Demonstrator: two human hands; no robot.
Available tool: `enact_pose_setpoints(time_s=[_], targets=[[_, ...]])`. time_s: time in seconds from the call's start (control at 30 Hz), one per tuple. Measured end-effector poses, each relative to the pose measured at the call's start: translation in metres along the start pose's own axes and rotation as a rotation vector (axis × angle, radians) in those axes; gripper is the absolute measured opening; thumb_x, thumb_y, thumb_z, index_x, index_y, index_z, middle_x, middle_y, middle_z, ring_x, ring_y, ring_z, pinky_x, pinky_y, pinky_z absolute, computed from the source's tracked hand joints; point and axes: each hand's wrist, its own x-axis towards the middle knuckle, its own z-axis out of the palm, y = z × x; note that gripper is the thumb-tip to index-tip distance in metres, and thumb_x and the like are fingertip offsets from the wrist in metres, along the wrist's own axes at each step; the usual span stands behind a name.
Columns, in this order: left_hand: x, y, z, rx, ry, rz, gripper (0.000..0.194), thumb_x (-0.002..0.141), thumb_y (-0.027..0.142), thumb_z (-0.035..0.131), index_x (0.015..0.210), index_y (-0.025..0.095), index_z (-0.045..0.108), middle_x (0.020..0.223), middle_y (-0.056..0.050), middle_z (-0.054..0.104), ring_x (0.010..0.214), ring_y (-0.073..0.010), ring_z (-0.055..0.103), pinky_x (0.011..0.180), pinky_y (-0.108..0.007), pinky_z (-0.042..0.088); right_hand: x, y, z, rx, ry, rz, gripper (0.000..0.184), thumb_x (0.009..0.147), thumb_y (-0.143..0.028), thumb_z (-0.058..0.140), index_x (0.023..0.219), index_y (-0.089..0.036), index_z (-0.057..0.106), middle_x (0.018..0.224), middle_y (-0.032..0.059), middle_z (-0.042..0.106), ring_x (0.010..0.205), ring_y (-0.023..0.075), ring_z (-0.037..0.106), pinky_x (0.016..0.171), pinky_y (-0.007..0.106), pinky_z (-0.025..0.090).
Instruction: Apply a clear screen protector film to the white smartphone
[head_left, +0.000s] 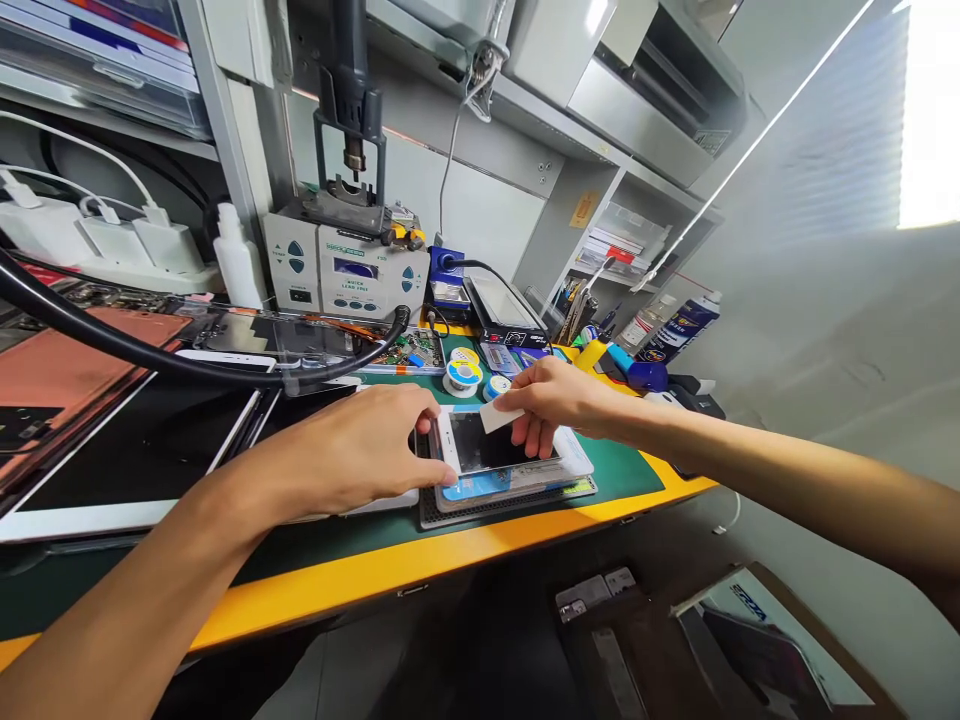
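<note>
A white smartphone with a dark screen lies face up on a small dark mat near the front of the green work mat. My left hand rests on the phone's left end, fingers curled over its edge and holding it down. My right hand hovers over the phone's middle, thumb and fingers pinched on a small white card whose lower edge touches the screen.
A large white tablet lies at the left under a thick black hose. A soldering station stands behind, with solder reels, tools and a spray can around. The bench's yellow edge runs in front.
</note>
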Motion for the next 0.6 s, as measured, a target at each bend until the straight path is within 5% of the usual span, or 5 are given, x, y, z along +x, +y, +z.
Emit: enact_pose_setpoints(time_s=[0.3,0.5,0.6], targets=[[0.000,-0.005,-0.001,-0.079,0.000,0.033,0.057,0.067,0.066,0.075,0.108,0.027,0.071,0.097,-0.001,0.072,0.085,-0.0239,0.065,0.066,-0.031,0.047,0.004,-0.022,0.031,-0.038,-0.077,-0.085,0.029,0.092,-0.027,0.068,0.067,-0.014,0.062,0.056,0.0072,0.073,0.037,0.0141,0.064,0.042,0.024,0.060],[-0.001,-0.005,-0.004,-0.106,0.012,0.026,0.064,0.064,0.065,0.077,0.113,0.025,0.070,0.104,-0.004,0.075,0.091,-0.0264,0.068,0.072,-0.032,0.051,-0.006,-0.022,0.009,-0.035,-0.156,-0.142,0.031,0.091,-0.036,0.073,0.071,-0.015,0.061,0.063,0.0059,0.075,0.049,0.0159,0.070,0.046,0.025,0.060],[-0.002,-0.003,-0.005,-0.100,0.012,0.025,0.065,0.064,0.065,0.078,0.114,0.024,0.068,0.106,-0.005,0.074,0.091,-0.0259,0.068,0.071,-0.032,0.050,-0.024,-0.018,-0.005,-0.265,-0.073,-0.302,0.029,0.095,-0.040,0.069,0.077,-0.017,0.063,0.071,0.0044,0.077,0.056,0.0161,0.072,0.051,0.025,0.058]])
